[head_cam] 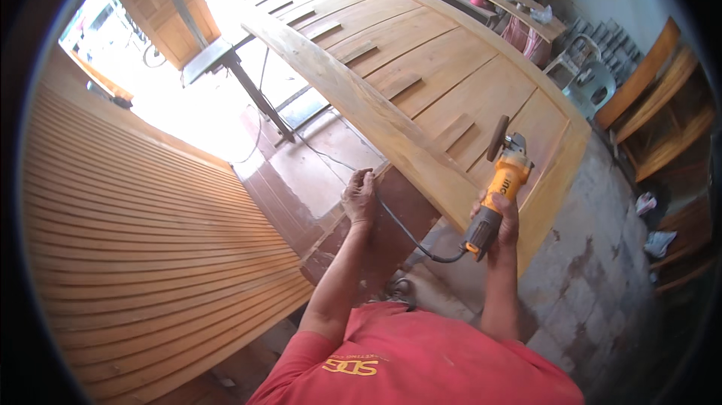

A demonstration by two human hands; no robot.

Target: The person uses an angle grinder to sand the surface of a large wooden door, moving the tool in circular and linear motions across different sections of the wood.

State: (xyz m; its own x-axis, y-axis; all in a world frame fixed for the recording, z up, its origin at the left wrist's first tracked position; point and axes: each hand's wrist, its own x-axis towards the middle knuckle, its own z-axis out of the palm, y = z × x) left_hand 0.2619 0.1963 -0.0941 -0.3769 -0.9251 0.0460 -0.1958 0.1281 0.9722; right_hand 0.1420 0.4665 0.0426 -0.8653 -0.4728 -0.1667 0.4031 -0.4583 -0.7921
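My right hand (509, 221) grips a yellow and black angle grinder (503, 182) by its body. Its disc (497, 137) is tilted on edge over the near end of a large wooden door panel (451, 69). Pinched between the fingers of my left hand (359, 197) is the grinder's grey power cord (401, 225), left of the panel's near corner. The cord runs from the tool's rear past my fingers towards the floor. Along the panel's left side lie several short wood strips (400, 87), spaced out in a row.
A slatted wooden panel (158, 252) spans the left side. Below my left hand is a brown board (395, 207). A metal stand (256, 92) rises beyond it. To the right are plastic chairs (592, 86), a small table (527, 13) and wooden furniture pieces (663, 100) by the tiled floor (586, 269).
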